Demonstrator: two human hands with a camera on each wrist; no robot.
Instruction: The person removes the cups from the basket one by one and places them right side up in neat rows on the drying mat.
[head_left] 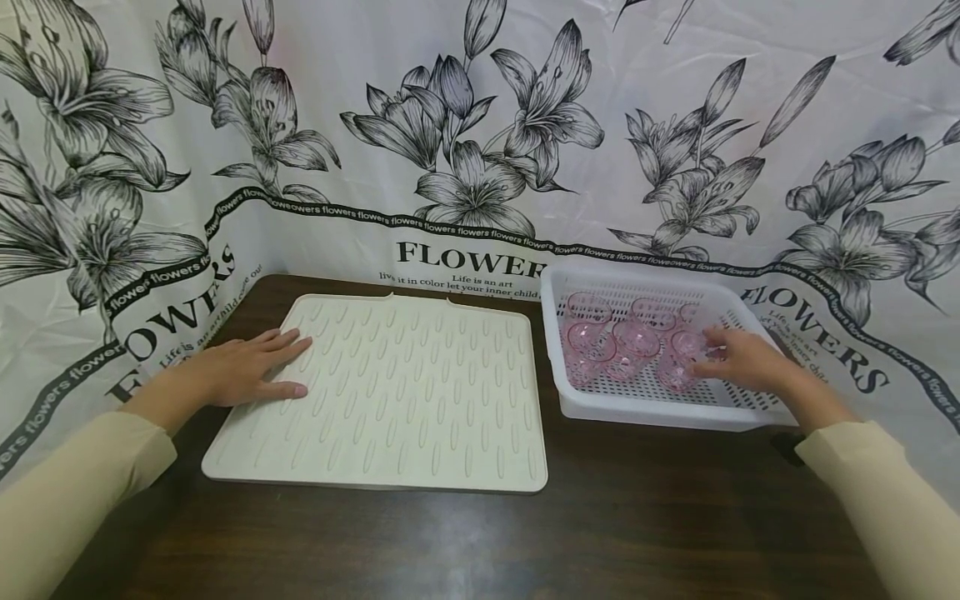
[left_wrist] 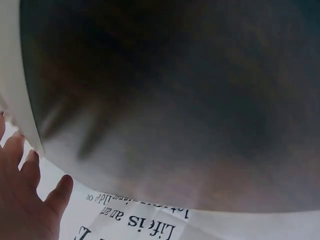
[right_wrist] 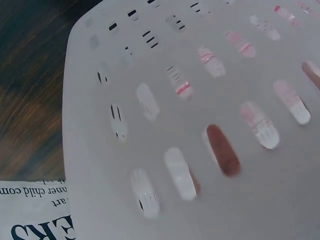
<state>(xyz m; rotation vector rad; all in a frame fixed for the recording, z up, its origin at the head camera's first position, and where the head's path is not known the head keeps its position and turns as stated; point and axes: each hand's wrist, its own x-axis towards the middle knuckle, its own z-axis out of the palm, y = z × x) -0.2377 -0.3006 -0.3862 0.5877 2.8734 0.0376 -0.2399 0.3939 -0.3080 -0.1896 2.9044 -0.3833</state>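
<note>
My left hand (head_left: pixel 251 367) rests flat on the left edge of a cream ridged draining mat (head_left: pixel 420 392), fingers spread. In the left wrist view, fingertips (left_wrist: pixel 31 170) show beside a large pale, dark-shaded surface. At the right stands a white slotted plastic basket (head_left: pixel 652 415) holding several clear pink cups (head_left: pixel 636 337), some upright. My right hand (head_left: pixel 750 358) reaches over the basket's right side, its thumb and fingers at a pink cup (head_left: pixel 678 371), which it appears to pinch. Through the slots of the basket wall (right_wrist: pixel 100 165), the right wrist view shows pink pieces and bits of skin.
Both the mat and the basket stand on a dark brown wooden table (head_left: pixel 465 542). Behind and beside them hangs a white cloth (head_left: pixel 315 242) with black flower prints and lettering. The basket's back rim is close to this cloth.
</note>
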